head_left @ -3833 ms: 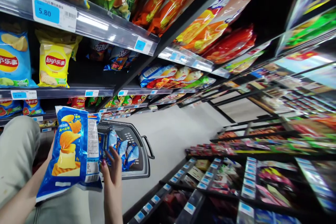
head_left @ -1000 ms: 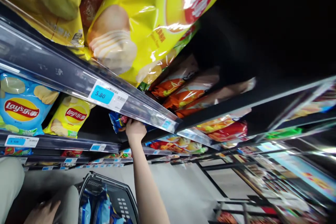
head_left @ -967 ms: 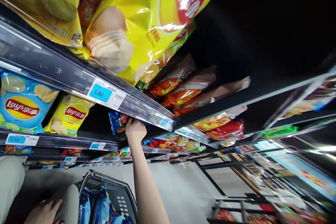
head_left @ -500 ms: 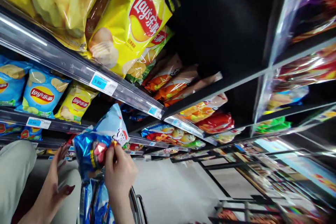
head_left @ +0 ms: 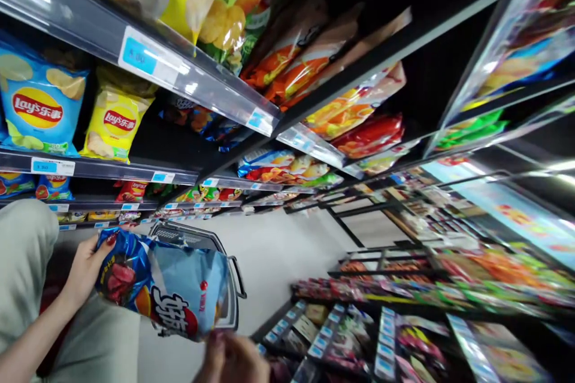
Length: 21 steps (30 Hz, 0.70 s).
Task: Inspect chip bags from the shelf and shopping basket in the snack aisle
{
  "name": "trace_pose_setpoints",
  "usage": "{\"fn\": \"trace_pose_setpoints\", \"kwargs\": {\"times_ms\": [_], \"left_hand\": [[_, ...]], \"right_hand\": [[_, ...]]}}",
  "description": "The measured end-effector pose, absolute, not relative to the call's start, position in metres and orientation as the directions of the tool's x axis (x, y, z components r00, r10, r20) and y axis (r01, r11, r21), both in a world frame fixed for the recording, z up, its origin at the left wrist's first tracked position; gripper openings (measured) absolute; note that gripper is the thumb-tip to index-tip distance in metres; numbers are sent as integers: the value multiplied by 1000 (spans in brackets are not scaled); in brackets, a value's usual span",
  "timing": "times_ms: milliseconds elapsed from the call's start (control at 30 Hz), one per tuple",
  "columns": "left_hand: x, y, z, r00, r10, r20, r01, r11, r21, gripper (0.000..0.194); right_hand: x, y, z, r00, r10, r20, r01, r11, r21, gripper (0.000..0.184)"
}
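Observation:
A blue snack bag [head_left: 191, 278] lies stretched sideways in front of my legs, its darker end to the left with a picture of meat on it. My left hand [head_left: 92, 260] grips that darker end, the thumb on top. At the bag's lower right corner my right hand [head_left: 233, 356] is closed, thumb and fingers together; it is smeared by motion and partly cut off by the bottom edge. Behind the bag a shopping basket [head_left: 211, 230] with a dark handle stands on the floor, partly hidden.
Shelves of chip bags rise at the left, with a blue bag [head_left: 38, 108], a yellow bag [head_left: 117, 119] and a price tag [head_left: 153, 60]. My knee [head_left: 27, 251] is at the left. Pale floor [head_left: 269, 245] runs between this shelf and racks of packets [head_left: 417, 341] at the lower right.
My left hand, open before, has closed on the snack bag's darker end. The bag has turned sideways, and my right hand has moved down and right. The view has shifted.

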State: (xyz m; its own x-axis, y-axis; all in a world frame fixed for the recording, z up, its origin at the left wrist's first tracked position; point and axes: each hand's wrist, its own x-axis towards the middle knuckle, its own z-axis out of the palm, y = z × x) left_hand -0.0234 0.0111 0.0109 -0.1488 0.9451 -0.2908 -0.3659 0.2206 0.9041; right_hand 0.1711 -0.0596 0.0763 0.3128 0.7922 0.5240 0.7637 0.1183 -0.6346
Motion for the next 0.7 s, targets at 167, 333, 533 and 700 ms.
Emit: {"fn": "trace_pose_setpoints", "kwargs": {"times_ms": [167,333,533,700], "left_hand": [[-20,14,6,-84,944,-318,-328,276,903,42],[-17,15,5,30,983,-180,-255,181,950,43],[-18,9,-2,141,972,-189,-434,233,870,46],[-27,11,3,18,972,-235,-456,217,863,46]], "right_hand": [[226,-32,92,208,962,175,419,74,-905,53],[220,-25,73,360,922,139,375,-6,-927,36],[207,-29,56,644,726,242,438,-90,-894,41],[212,-33,50,693,646,320,489,-96,-867,39]]}}
